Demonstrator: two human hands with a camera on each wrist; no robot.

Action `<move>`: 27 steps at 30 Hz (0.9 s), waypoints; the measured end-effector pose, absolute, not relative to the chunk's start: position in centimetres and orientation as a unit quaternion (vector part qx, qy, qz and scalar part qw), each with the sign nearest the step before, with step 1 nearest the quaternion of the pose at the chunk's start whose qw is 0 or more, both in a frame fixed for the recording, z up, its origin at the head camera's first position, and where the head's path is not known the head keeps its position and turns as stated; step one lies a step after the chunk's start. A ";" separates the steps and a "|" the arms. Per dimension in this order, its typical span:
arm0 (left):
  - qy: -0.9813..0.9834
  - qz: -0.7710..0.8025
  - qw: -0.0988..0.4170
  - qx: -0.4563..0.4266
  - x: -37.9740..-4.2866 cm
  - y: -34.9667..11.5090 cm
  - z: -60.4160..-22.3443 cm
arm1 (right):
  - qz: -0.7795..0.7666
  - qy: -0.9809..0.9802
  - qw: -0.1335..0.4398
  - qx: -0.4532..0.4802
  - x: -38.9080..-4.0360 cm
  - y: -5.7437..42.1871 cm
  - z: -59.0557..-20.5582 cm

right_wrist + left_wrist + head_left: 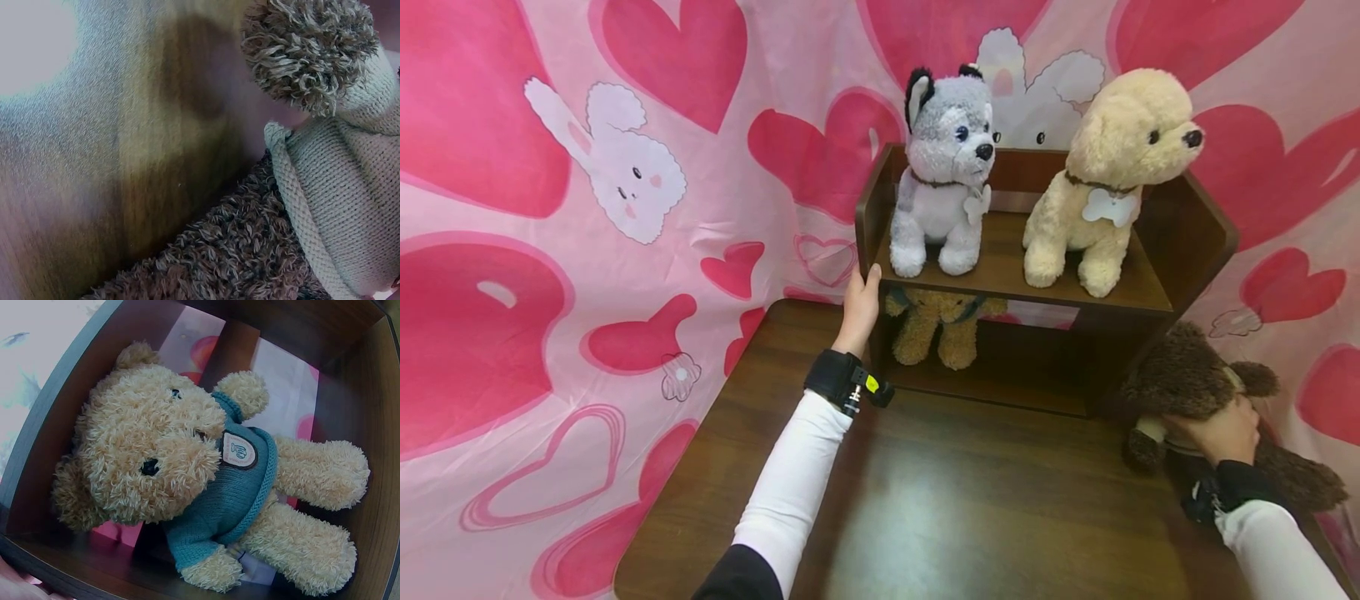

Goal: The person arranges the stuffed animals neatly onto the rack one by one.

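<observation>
My left hand (860, 308) grips the left side panel of a dark wooden two-tier shelf (1198, 233), thumb on its front edge. Inside the lower compartment sits a tan teddy bear (144, 444) in a teal knitted sweater (247, 497); the upper board hides its head in the head view. At the shelf's right, my right hand (1225, 429) holds a dark brown teddy bear (1180, 371) by its body. That bear wears a beige knitted sweater (344, 187), and its shaggy leg (219, 256) lies low along the table in the right wrist view.
On the upper tier sit a grey husky plush (940, 167) at left and a cream dog plush (1112, 167) at right. The shelf stands on a brown wooden table (760, 433). Pink heart-and-rabbit cloth (647, 275) hangs behind and beside it.
</observation>
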State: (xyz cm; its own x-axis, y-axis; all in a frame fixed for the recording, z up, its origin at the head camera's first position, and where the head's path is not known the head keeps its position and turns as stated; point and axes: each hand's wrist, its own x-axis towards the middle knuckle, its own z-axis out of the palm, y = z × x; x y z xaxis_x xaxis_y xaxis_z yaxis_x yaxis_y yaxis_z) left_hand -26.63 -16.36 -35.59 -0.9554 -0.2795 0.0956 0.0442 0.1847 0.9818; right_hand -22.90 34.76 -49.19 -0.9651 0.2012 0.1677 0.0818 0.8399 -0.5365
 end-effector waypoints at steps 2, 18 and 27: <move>-0.760 -0.633 0.126 0.081 -26.7 -16.4 -35.6 | 0.279 -0.950 0.120 -0.070 -22.8 34.6 -49.1; -0.763 -0.628 0.128 0.084 -26.7 -16.4 -35.8 | 0.310 -0.923 0.223 0.041 -22.7 35.1 -48.7; -0.763 -0.630 0.124 0.082 -26.6 -16.4 -35.7 | 0.320 -0.911 0.252 0.064 -22.3 34.9 -48.3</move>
